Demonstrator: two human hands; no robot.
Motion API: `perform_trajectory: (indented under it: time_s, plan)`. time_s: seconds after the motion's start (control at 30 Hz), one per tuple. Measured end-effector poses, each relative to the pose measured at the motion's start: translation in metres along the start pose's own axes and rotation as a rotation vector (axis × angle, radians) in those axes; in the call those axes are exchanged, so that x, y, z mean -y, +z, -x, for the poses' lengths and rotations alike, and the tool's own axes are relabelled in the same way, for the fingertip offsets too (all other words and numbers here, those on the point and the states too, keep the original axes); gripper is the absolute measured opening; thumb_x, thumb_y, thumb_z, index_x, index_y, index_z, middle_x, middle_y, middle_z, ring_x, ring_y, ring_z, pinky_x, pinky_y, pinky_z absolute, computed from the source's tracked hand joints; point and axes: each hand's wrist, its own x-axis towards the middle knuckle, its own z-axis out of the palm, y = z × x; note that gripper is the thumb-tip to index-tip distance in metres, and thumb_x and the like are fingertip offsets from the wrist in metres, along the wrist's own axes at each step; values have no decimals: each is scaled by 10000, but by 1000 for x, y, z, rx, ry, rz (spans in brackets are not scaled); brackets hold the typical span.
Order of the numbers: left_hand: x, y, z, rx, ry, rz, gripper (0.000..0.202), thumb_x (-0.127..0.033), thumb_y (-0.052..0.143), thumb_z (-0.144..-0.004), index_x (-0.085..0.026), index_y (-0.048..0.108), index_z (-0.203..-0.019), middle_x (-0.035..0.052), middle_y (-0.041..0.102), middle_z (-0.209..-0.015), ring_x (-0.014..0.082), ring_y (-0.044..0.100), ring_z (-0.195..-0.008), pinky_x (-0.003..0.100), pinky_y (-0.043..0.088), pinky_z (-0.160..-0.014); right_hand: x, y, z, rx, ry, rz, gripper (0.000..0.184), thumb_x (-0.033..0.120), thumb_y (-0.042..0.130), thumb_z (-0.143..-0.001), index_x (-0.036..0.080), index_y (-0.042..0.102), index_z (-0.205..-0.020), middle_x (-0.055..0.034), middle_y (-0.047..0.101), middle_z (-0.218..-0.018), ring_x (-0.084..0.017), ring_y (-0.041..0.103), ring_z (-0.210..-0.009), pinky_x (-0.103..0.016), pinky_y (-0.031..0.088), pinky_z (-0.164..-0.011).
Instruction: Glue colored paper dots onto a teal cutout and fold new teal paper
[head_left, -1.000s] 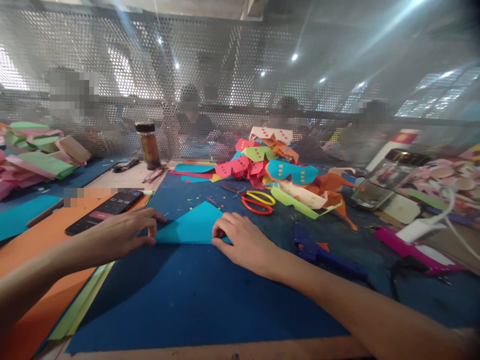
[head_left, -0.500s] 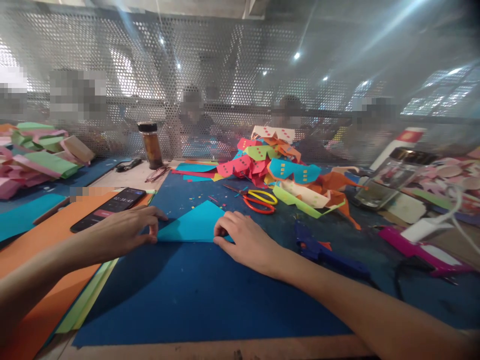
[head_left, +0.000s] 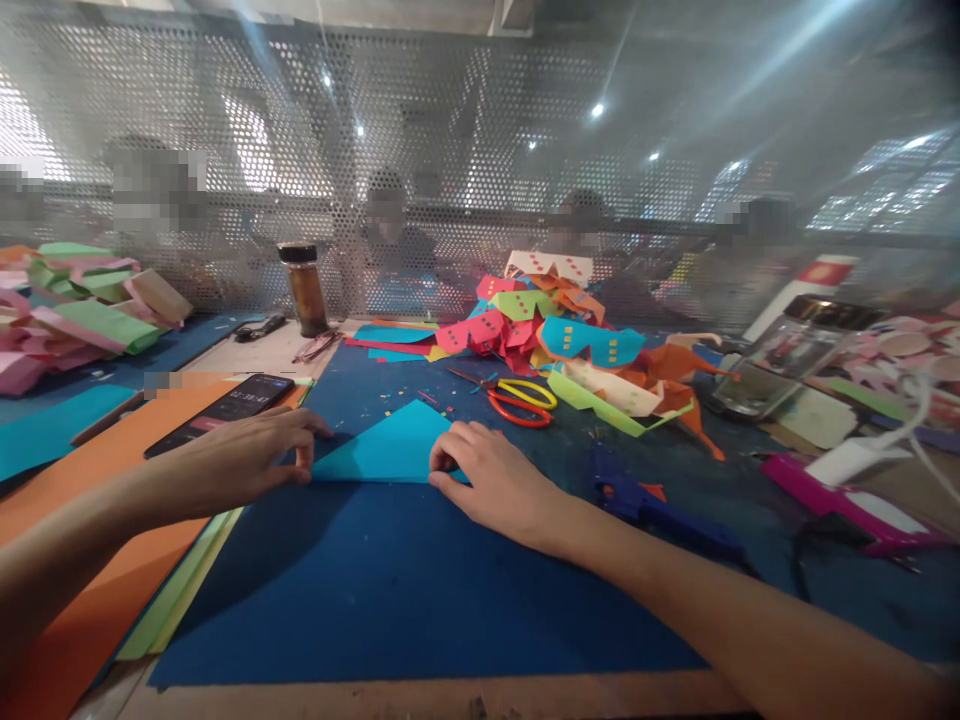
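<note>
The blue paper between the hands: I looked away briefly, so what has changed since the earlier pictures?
No visible change beyond a slight camera shift: the left hand and right hand stay at either end of the blue paper.

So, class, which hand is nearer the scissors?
Right. The right hand is just this side of the scissors; the left hand is farther away, off to their left.

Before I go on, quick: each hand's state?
Left hand: half-curled, at the left corner of the light-blue paper; grip can't be told.
Right hand: curled at its right end; grip can't be told.
</note>
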Motion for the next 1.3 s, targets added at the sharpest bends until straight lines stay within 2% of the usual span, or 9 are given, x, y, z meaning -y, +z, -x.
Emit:
perform_trajectory:
  time_s: [0.37, 0.57, 0.83, 0.97, 1.1, 1.3]
  plan:
    - [1, -2, 3, 14, -4, -5, 154, -318, 553, -878, -266, 677, -803, 22, 599, -1396, 332, 589, -1213, 543, 469, -991, 1, -1, -2, 14, 4, 18, 109, 238, 659, -910, 197, 583, -842, -30, 628, -974, -197, 545, -926, -352, 402, -848]
    - [7, 1, 3, -25, 8, -1, 119, -286, 594, -863, -262, 692, -799, 20, 613, -1386, 308, 628, -1147, 492, 488, -975, 2, -1, -2, 16, 10, 16, 100, 234, 660, -907, 198, 590, -845, -32, 629, -971, -203, 543, -927, -353, 405, -837]
    - [-5, -7, 5, 29, -57, -24, 192, -240, 527, -899, -238, 701, -818, 14, 578, -1427, 287, 594, -1178, 474, 441, -1001, 1, 0, -2, -2, 1, 12, 102, 236, 662, -904, 200, 587, -845, -26, 624, -961, -202, 539, -926, -347, 401, -831]
    - [-5, -8, 5, 45, -62, -3, 181, -212, 530, -887, -243, 697, -825, 16, 570, -1430, 286, 560, -1235, 463, 421, -1021, 0, 0, -2, -1, 1, 9, 105, 241, 658, -908, 202, 585, -843, -28, 625, -958, -203, 540, -919, -342, 397, -816]
    - [-4, -7, 4, 29, -40, 55, 82, -289, 627, -860, -244, 693, -843, 46, 580, -1413, 300, 546, -1255, 471, 416, -1034, 0, 0, -2, -1, 1, 12, 108, 245, 661, -909, 201, 585, -845, -31, 630, -964, -203, 543, -916, -348, 393, -823]
    - [-16, 7, -3, -95, 71, 137, 156, -400, 641, -875, -248, 670, -895, 60, 551, -1419, 303, 525, -1286, 482, 412, -1061, 0, 0, -1, 5, 1, 10, 105, 251, 662, -910, 204, 586, -854, -30, 632, -968, -204, 544, -918, -354, 394, -822]
